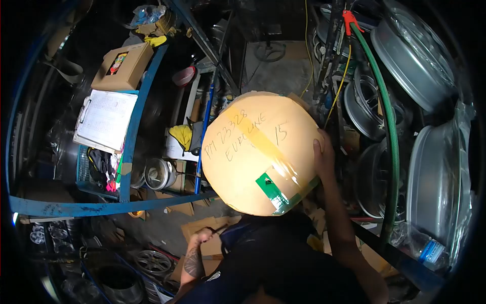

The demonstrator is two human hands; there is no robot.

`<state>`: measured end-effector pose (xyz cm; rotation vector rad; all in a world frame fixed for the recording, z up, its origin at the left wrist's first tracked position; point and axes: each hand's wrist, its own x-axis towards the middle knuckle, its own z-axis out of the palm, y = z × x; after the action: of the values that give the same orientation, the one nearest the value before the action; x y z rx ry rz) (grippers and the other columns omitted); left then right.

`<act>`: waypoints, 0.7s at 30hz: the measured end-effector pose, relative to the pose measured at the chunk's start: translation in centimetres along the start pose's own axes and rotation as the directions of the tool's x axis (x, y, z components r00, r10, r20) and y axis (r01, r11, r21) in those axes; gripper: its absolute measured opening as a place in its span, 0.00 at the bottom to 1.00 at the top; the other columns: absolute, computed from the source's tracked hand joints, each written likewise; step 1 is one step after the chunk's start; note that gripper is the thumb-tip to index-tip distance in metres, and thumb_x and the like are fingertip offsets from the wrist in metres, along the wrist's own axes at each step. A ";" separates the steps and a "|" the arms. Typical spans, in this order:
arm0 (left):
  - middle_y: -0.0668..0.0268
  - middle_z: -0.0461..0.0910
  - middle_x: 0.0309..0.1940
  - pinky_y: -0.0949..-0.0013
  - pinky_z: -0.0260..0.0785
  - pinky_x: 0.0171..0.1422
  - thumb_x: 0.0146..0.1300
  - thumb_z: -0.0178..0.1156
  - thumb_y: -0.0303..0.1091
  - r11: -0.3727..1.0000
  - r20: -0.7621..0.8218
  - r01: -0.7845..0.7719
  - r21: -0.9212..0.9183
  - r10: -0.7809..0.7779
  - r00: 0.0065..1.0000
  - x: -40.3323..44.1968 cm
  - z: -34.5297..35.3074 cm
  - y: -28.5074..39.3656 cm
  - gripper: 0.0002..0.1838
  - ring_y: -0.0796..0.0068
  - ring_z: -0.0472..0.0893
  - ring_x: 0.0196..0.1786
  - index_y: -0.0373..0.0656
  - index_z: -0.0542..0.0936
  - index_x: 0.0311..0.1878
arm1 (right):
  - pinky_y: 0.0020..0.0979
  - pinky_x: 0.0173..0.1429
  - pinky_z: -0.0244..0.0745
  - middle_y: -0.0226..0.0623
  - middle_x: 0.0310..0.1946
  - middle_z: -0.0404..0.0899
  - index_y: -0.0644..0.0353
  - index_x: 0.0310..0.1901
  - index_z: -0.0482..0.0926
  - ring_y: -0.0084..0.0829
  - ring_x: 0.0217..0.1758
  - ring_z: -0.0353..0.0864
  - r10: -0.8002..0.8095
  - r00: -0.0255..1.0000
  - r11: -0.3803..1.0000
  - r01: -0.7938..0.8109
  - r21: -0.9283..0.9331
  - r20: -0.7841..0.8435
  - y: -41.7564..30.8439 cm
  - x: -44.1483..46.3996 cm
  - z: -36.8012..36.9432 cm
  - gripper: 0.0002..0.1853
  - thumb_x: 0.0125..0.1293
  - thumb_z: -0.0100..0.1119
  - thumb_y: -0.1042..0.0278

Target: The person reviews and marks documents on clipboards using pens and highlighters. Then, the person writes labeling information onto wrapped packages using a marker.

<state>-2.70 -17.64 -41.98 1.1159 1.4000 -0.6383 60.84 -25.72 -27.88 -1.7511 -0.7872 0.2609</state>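
Note:
A large round cardboard-covered package (238, 177) stands in front of my body, its flat face turned up towards me. Handwriting on it reads "PM 23328", "EUROLINE" and "15". Yellowish tape crosses the face, and a strip of green tape (271, 191) sits near its lower edge. My right hand (320, 149) grips the package's right edge, with some fingers out of sight behind the rim. Low on the left, apart from the package, my left hand (203, 235) is closed. Something thin and dark sticks out of it, too small to name.
Silver wheel rims (412, 55) are stacked along the right, beside a green hose (386, 116) with a red nozzle (349, 20). At left, a blue-framed shelf (139, 101) bears a cardboard box (121, 66) and a clipboard with papers (106, 119). Flattened cardboard (210, 248) lies below.

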 end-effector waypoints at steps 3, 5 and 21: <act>0.68 0.81 0.28 0.71 0.64 0.26 0.66 0.61 0.40 0.995 -0.214 -0.098 0.026 0.101 0.971 -6.3 -4.1 8.8 0.13 0.76 0.75 0.24 0.41 0.86 0.44 | 0.41 0.72 0.72 0.52 0.64 0.80 0.59 0.69 0.74 0.50 0.69 0.80 -0.006 1.000 1.000 0.006 0.028 -0.008 -0.3 0.1 -0.1 0.21 0.80 0.54 0.63; 0.68 0.82 0.28 0.69 0.68 0.31 0.62 0.68 0.43 0.971 -0.279 -0.223 0.085 0.238 0.930 -8.3 -5.6 14.8 0.18 0.75 0.78 0.28 0.38 0.87 0.45 | 0.42 0.71 0.73 0.53 0.62 0.81 0.58 0.70 0.73 0.51 0.67 0.81 -0.007 1.000 1.000 0.007 0.014 0.002 -0.7 0.4 -0.6 0.21 0.80 0.55 0.62; 0.35 0.85 0.44 0.48 0.74 0.57 0.78 0.51 0.57 0.559 -0.660 -0.672 0.487 0.739 0.136 -4.3 -13.3 43.6 0.31 0.30 0.82 0.53 0.31 0.82 0.51 | 0.35 0.73 0.70 0.43 0.63 0.81 0.65 0.66 0.76 0.37 0.67 0.79 0.133 0.947 0.955 -0.044 0.293 -0.293 17.3 -5.4 1.1 0.17 0.81 0.51 0.71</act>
<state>29.72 10.15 -25.59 2.1200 1.3073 0.7136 62.67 -30.59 -45.32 -1.5087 -0.4189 0.1444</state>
